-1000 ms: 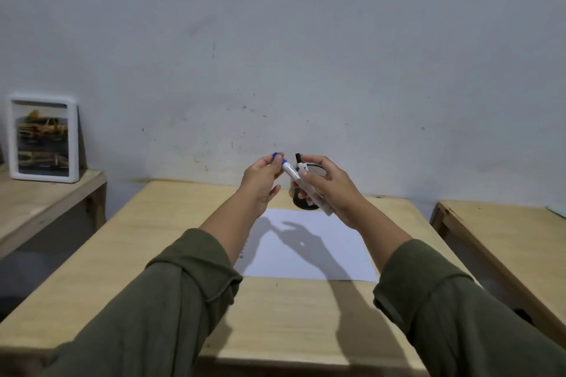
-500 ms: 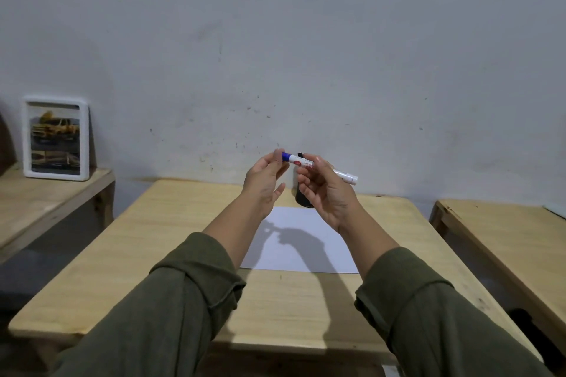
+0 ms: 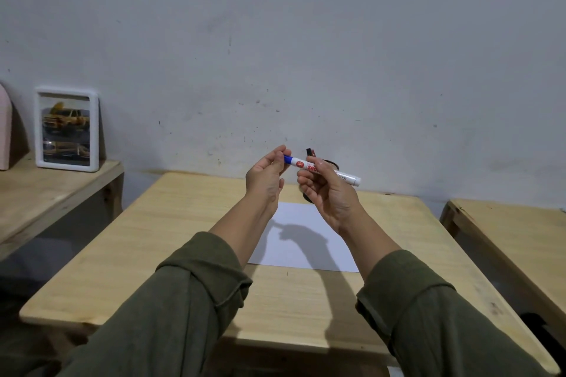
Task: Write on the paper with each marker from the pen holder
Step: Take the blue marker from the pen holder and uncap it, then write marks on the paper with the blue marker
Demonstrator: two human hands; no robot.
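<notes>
At the far edge of the wooden table (image 3: 171, 239) we see the dark pen holder (image 3: 307, 196), mostly hidden behind our hands; one black marker (image 3: 310, 152) stands up out of it, and we cannot tell what else it holds.

Going left to right: a white-framed car picture (image 3: 66, 128) leans against the wall on the side bench (image 3: 46, 193), well apart from us. Our left hand (image 3: 267, 178) is raised above the table, thumb and fingertips pinching the blue cap end of the whiteboard marker (image 3: 321, 170). Our right hand (image 3: 329, 193) closes its fingers around the middle of the white barrel, whose rear end juts out to the right, tilted slightly down. The white paper (image 3: 301, 242) lies flat just in front of the holder, toward the table's far middle, shaded by our hands. A second table (image 3: 514, 239) stands to the right across a narrow gap.

The near half of the table and its left side are bare, leaving open room.

Compared with half a second ago, the marker lies at much the same slant, and our left fingers have closed onto the blue cap.
</notes>
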